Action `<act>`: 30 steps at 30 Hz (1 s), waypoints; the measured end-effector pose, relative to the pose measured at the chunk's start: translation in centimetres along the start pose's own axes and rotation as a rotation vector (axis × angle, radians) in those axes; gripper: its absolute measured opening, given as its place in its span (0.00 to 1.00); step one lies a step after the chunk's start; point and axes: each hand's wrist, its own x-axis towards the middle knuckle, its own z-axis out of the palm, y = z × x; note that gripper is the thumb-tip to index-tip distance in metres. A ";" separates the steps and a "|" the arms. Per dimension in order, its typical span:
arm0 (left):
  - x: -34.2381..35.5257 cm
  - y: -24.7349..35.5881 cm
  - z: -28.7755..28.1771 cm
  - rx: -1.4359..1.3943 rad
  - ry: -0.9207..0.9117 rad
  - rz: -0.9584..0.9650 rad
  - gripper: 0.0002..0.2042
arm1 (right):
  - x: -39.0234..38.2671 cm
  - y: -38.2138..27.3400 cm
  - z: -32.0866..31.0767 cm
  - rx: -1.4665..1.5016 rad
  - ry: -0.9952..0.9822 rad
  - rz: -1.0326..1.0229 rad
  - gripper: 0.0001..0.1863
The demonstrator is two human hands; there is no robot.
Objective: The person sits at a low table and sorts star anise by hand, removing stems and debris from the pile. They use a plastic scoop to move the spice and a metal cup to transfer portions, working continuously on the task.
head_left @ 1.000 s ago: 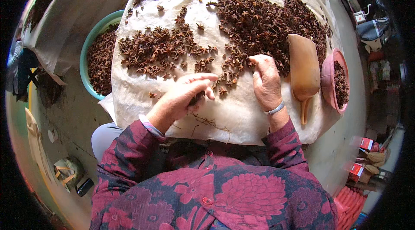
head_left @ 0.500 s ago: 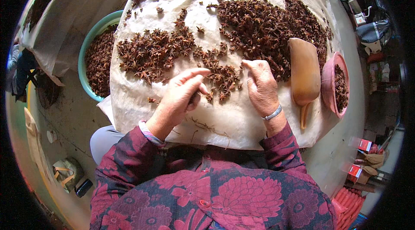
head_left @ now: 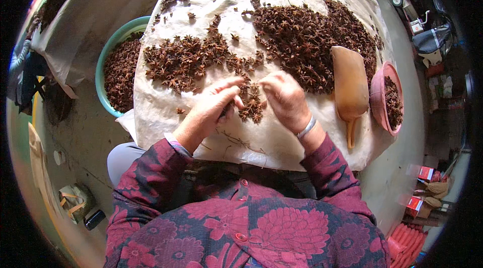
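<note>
Star anise lies on a white sheet (head_left: 241, 144) in a smaller spread (head_left: 183, 61), a large heap (head_left: 302, 41) and a small cluster (head_left: 251, 104) between my hands. My left hand (head_left: 209, 107) is left of that cluster, fingers bent and closed, with the palm side hidden; a dark bit shows among the curled fingers. My right hand (head_left: 287, 97) is at the cluster’s right, fingertips pinched together, whatever is between them too small to name. A tan plastic scoop (head_left: 349, 87) lies beside it on the heap’s edge. Thin stems (head_left: 234, 139) lie near the sheet’s front edge.
A teal basin (head_left: 103, 84) of dark pieces sits at the left, a pink bowl (head_left: 380, 109) of similar pieces at the right. A cloth bag (head_left: 75, 202) lies on the floor. Dark bags (head_left: 430, 36), red packages (head_left: 422, 177) and grey sheeting (head_left: 100, 6) are along the sides.
My right hand has moved left toward the middle, closing the gap to my left hand. My left hand has shifted only slightly; the small cluster between them looks rearranged.
</note>
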 end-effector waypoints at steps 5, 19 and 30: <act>-0.1 0.1 0.0 -0.013 0.136 0.028 0.34 | 3.8 4.2 1.5 -0.143 -0.200 -0.003 0.01; -0.2 1.2 -1.7 -0.158 0.261 0.198 0.15 | 2.8 5.1 2.3 -0.198 -0.147 0.075 0.04; -1.1 2.5 -2.7 -0.318 0.323 0.341 0.10 | -2.6 -1.2 0.0 0.599 0.129 0.642 0.02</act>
